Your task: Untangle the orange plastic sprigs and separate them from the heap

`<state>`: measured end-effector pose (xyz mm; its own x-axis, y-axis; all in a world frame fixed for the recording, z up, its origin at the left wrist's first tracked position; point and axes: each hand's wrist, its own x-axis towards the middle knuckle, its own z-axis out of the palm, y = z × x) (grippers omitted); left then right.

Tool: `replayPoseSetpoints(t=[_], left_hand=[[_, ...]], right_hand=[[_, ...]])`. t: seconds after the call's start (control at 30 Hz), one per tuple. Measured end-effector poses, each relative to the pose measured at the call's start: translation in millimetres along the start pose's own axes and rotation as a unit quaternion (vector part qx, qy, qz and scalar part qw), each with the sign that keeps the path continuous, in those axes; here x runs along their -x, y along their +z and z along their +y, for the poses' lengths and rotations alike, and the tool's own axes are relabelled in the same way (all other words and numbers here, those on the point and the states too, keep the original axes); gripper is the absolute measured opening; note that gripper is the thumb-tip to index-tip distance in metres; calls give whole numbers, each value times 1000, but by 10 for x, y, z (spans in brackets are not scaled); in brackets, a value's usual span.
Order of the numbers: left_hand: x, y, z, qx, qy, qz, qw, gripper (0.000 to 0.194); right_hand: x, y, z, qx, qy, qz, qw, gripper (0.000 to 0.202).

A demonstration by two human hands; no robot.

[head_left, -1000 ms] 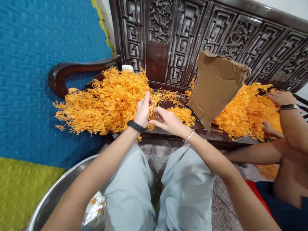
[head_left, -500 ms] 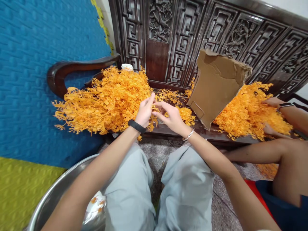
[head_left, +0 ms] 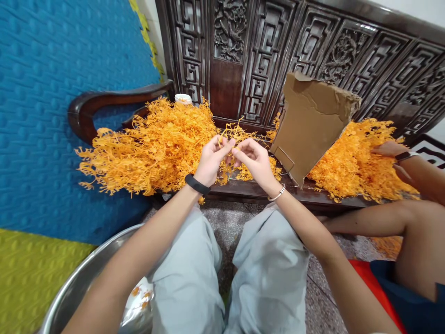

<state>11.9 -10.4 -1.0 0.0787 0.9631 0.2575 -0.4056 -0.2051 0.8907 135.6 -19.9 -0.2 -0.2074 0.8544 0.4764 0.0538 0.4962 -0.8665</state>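
Thin orange strands [head_left: 239, 124] rise from between my two hands, which nearly meet over the dark wooden bench [head_left: 243, 189]. My left hand [head_left: 212, 160], with a black band at the wrist, pinches one side of them. On the other side my right hand [head_left: 255, 162], with a silver bangle, has thumb and finger pressed together on the strands. A large orange branching heap [head_left: 156, 148] lies beside my left hand. Smaller orange pieces [head_left: 274, 168] lie behind and beside my right hand.
A cardboard piece [head_left: 311, 125] stands on the bench, right of my hands. Beyond it another person's hand [head_left: 387, 148] touches a second orange heap [head_left: 347, 162]. A white tub [head_left: 183, 98] is behind the left heap. A metal basin [head_left: 66, 287] sits at lower left.
My hands have turned, with thumbs now close together, and the strands stand up above them. My right hand's fingers have closed in. The other person's hands have shifted on the right heap.
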Motion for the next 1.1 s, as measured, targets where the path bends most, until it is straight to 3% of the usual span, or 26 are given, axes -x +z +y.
replayPoseSetpoints(t=[0.2,0.43,0.63,0.8,0.93,1.1], left_hand=[[-40,-29,-31,-8,-4,-8,1000,31],[-23,-27,26,-21,-40,-88,995,23],[-14,0,36,-8,-24,-67,997,22],[-6,27,19,20,-5,-70,997,21],[-7,25,21,48,-63,-101,992,20],[-46,9,31,128,-114,-113,979,19]], right_hand=[[-44,-78,8,-21,19,5,1000,25],[-75,-191,54,-31,43,15,998,25],[-123,-304,118,-146,141,-32,979,29],[-167,-372,162,-187,171,-44,966,26],[-164,-375,182,-222,175,-66,957,25],[-170,-323,220,-286,258,-34,922,15]])
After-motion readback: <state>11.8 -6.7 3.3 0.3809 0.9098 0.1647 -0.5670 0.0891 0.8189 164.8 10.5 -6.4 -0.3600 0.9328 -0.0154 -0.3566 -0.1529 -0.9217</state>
